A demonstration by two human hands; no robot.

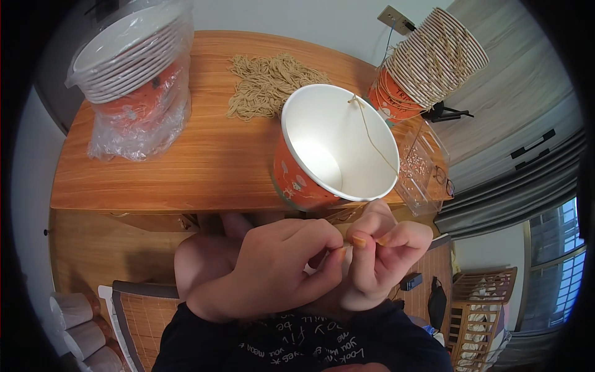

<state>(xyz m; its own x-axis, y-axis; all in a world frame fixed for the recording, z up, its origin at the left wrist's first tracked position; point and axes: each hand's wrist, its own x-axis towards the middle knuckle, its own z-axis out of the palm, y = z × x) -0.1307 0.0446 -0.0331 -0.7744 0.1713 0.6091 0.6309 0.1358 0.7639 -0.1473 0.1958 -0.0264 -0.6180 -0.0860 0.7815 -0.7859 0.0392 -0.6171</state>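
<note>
Your left hand [282, 263] and right hand [381, 251] meet just below the table's [204, 167] near edge, knuckles up, forearms rising from the lower edge of the view. Both are closed narrow: thumb and forefinger of each pinch the near end of a thin string [372, 133] where the fingertips touch. From the pinch the string runs up and away, crosses the open mouth of the cup [334, 146] and ends at a knot on its far rim.

The cup, orange outside and white inside, is tipped with its mouth toward you and sits at the near edge of the table, just beyond your right hand. Its lower rim almost touches your knuckles, so there is little room to move forward. To the left of the cup the table is open wood up to a bagged stack [133, 74] of cups at the far left corner.

A heap of cut strings [269, 80] lies at the far side, behind the cup. A clear box [424, 164] stands just right of the cup at the table's right edge. Beyond it leans a second stack [427, 62] of cups, already strung. Rolled paper [83, 335] lies on the floor, near left.
</note>
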